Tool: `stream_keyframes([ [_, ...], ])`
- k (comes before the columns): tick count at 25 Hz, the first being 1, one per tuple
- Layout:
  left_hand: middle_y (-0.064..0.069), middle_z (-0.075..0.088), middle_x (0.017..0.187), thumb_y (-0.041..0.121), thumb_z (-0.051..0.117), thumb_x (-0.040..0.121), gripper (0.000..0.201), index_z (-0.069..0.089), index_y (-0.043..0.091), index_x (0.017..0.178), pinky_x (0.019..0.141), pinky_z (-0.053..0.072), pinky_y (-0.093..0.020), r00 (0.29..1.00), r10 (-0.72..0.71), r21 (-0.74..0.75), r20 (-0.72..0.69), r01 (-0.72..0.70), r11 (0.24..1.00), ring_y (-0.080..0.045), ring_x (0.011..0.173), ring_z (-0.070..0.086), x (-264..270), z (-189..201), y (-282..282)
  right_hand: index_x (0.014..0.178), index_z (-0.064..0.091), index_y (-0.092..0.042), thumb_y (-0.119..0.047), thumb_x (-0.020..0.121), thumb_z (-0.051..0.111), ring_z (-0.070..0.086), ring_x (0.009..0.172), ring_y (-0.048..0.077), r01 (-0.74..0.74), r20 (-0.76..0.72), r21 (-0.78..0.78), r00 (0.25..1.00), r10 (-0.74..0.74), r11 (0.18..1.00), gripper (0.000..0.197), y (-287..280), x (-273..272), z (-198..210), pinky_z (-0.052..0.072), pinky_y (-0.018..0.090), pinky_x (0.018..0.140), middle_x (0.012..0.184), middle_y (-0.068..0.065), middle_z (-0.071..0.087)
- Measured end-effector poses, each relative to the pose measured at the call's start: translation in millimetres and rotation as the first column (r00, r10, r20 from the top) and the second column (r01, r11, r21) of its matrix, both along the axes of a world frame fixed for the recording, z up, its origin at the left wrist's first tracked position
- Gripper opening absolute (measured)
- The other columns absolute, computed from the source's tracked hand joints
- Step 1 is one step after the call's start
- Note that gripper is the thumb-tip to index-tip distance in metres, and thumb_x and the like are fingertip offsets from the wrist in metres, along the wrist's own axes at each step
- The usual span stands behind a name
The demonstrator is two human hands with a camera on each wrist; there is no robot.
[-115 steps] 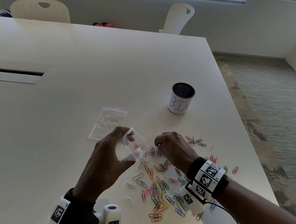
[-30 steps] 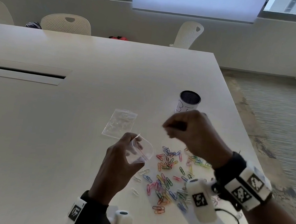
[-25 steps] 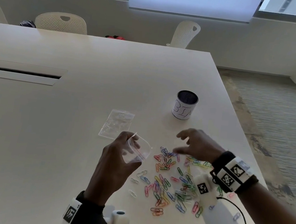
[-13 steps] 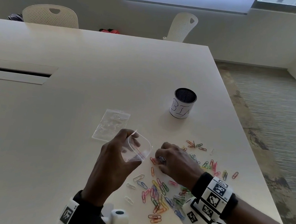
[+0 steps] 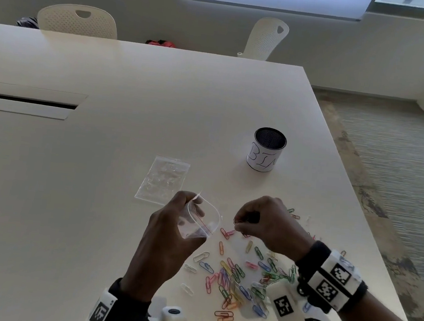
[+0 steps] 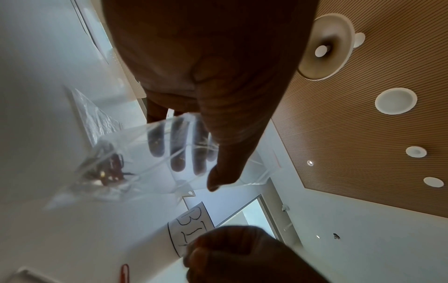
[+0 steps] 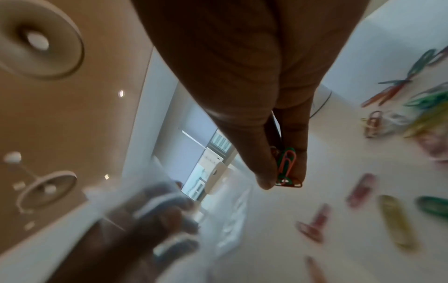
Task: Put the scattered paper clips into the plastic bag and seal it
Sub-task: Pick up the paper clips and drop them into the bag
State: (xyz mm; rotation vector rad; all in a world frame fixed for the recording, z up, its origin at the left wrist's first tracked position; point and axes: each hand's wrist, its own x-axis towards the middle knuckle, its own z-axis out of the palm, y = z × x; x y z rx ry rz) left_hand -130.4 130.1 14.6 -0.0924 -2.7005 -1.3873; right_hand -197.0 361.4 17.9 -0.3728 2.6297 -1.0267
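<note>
The gap between the left hand [image 5: 171,237], which holds the open plastic bag [image 5: 200,223], and the right hand [image 5: 267,223] lies bare apart from a few paper clips [image 5: 229,280] on the surface [image 5: 71,197]. The clips crowd toward the near right corner. A bin [image 5: 267,149] stands toward the right edge, well apart from both hands, and a flat spare bag [image 5: 163,178] lies just beyond the left hand. Toward the left and far edges the surface is bare.

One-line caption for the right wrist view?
Right hand pinches a few coloured paper clips above the table, beside the blurred open plastic bag.
</note>
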Motion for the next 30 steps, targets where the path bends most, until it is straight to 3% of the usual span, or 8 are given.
stream_keyframes([
  [4, 0.021, 0.071, 0.103, 0.025, 0.089, 0.078, 0.05, 0.057, 0.036, 0.115, 0.076, 0.048, -0.009, 1.0, -0.007, -0.005, 0.001, 0.007, 1.0, 0.001, 0.095, 0.068, 0, -1, 4, 0.092, 0.082, -0.011, -0.013, 0.084, 0.084, 0.078, 0.075, 0.013, 0.025, 0.02, -0.266, 1.0, -0.02, 0.964, 0.009, -9, 9, 57, 0.064, 0.026, 0.077, 0.081, 0.002, 0.081],
  [7, 0.018, 0.071, 0.106, 0.023, 0.09, 0.078, 0.053, 0.057, 0.032, 0.118, 0.079, 0.052, -0.01, 1.0, -0.022, -0.01, -0.009, 0.022, 1.0, 0.0, 0.095, 0.068, -1, -3, 7, 0.095, 0.082, -0.011, -0.014, 0.083, 0.084, 0.078, 0.076, 0.009, -0.006, -0.045, -0.326, 0.999, -0.009, 0.945, 0.013, -24, 17, 86, 0.062, 0.02, 0.075, 0.083, 0.0, 0.081],
  [11, 0.021, 0.069, 0.1, 0.019, 0.088, 0.078, 0.054, 0.058, 0.03, 0.122, 0.071, 0.051, -0.007, 1.0, -0.012, -0.006, -0.012, 0.012, 1.0, -0.002, 0.09, 0.068, -1, -1, 9, 0.095, 0.083, -0.018, -0.019, 0.083, 0.085, 0.075, 0.076, 0.003, -0.06, -0.149, -0.198, 0.988, 0.031, 0.978, 0.012, -49, 23, 84, 0.063, 0.023, 0.076, 0.084, -0.006, 0.08],
  [14, 0.015, 0.074, 0.099, 0.015, 0.086, 0.079, 0.049, 0.06, 0.026, 0.119, 0.069, 0.049, -0.003, 1.0, -0.01, 0.021, 0.004, 0.01, 1.0, -0.002, 0.087, 0.071, 1, 1, 9, 0.096, 0.082, -0.021, -0.02, 0.087, 0.082, 0.073, 0.076, 0.001, -0.101, -0.225, -0.081, 0.971, 0.08, 0.992, 0.009, -62, 29, 77, 0.06, 0.016, 0.07, 0.089, -0.006, 0.08],
  [19, 0.017, 0.073, 0.093, 0.01, 0.086, 0.077, 0.048, 0.059, 0.028, 0.112, 0.067, 0.048, -0.003, 1.0, 0.007, 0.039, 0.006, -0.007, 0.999, -0.002, 0.088, 0.071, 5, 2, 6, 0.095, 0.083, -0.019, -0.016, 0.09, 0.078, 0.075, 0.076, 0.002, -0.146, -0.26, -0.09, 0.958, 0.118, 0.985, 0.007, -69, 37, 84, 0.062, 0.024, 0.071, 0.089, -0.004, 0.081],
  [23, 0.02, 0.072, 0.1, 0.023, 0.089, 0.078, 0.048, 0.059, 0.03, 0.115, 0.073, 0.055, -0.013, 0.999, 0.03, 0.023, -0.028, -0.03, 0.999, -0.001, 0.091, 0.068, 5, 1, -3, 0.095, 0.083, -0.019, -0.018, 0.09, 0.08, 0.074, 0.077, 0.0, -0.06, -0.303, -0.124, 0.953, 0.02, 0.99, 0.006, -50, 26, 86, 0.061, 0.021, 0.077, 0.088, -0.006, 0.081],
  [26, 0.02, 0.073, 0.1, 0.027, 0.09, 0.078, 0.047, 0.06, 0.032, 0.114, 0.072, 0.057, -0.02, 0.995, 0.091, 0.043, -0.046, -0.089, 0.995, -0.003, 0.089, 0.07, 10, 5, -18, 0.098, 0.081, -0.017, -0.018, 0.092, 0.077, 0.072, 0.077, 0.0, -0.024, -0.272, -0.067, 0.962, 0.005, 0.997, 0.007, -36, 19, 64, 0.062, 0.023, 0.076, 0.09, -0.007, 0.079],
  [30, 0.018, 0.074, 0.1, 0.032, 0.088, 0.078, 0.043, 0.059, 0.035, 0.11, 0.071, 0.062, -0.035, 0.986, 0.162, 0.064, -0.049, -0.159, 0.985, -0.015, 0.086, 0.073, 22, 14, -32, 0.124, 0.07, -0.015, -0.027, 0.103, 0.062, 0.068, 0.101, 0.01, -0.108, -0.182, 0.216, 0.972, 0.149, 0.97, 0.026, -36, 19, 5, 0.058, 0.024, 0.089, 0.124, 0.001, 0.068],
])
